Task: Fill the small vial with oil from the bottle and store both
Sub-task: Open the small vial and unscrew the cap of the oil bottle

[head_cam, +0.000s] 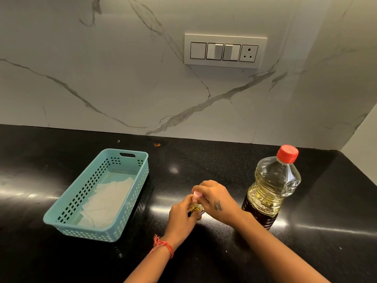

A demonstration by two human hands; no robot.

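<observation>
Blue plastic basket [98,193] with little holes is sitting left of your hands, holding white paper [106,203]. Your left hand [180,216] is gripping the small vial [196,209] on the shiny black table [204,160]. Your right hand [217,199] is pinching its pink cap [197,194]. Beside it, the red-capped oil bottle [272,186] is standing upright.

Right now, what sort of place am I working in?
Most likely a home kitchen counter: a glossy black stone worktop against a marble-look wall, a switch panel with a socket above it, and a red-capped oil bottle standing beside the hands.
</observation>
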